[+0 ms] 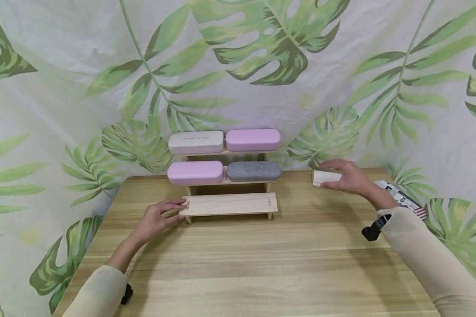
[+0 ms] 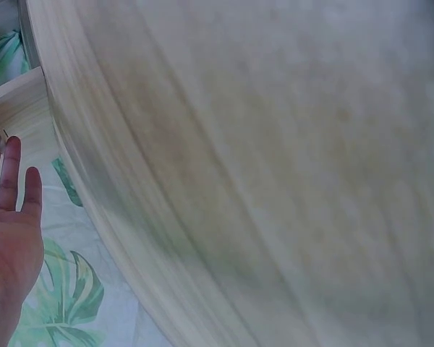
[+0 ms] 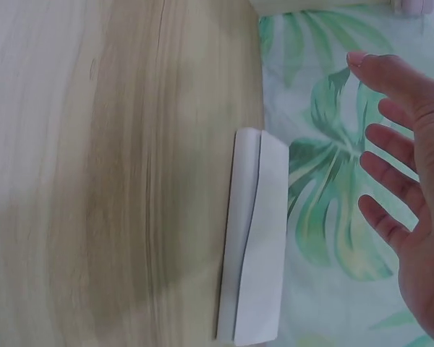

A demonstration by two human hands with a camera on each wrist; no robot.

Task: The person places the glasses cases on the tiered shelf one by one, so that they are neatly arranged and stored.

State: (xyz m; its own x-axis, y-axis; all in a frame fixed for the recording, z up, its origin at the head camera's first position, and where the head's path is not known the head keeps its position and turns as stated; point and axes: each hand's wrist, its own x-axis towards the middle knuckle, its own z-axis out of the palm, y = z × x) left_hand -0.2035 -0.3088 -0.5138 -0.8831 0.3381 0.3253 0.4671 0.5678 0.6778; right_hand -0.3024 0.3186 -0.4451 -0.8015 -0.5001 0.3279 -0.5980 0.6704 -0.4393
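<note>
A pale wooden three-tier stand (image 1: 229, 204) stands toward the back of the table. On its upper tiers lie a cream glasses case (image 1: 196, 142), a pink glasses case (image 1: 253, 139), a second pink case (image 1: 195, 172) and a grey fabric case (image 1: 254, 171). My left hand (image 1: 155, 220) holds the left end of the bare lowest tier between thumb and fingers. A white glasses case with a wavy flap (image 3: 260, 238) lies near the table's back edge. Above it, my right hand (image 3: 427, 152) has its thumb and fingers spread apart, and overlaps the case in the head view.
Behind my right wrist lies a printed case with lettering and red stripes (image 1: 410, 204), partly hidden. The wood-grain table (image 1: 238, 268) runs back to a leaf-patterned cloth (image 1: 309, 101). Black cameras are strapped at both wrists.
</note>
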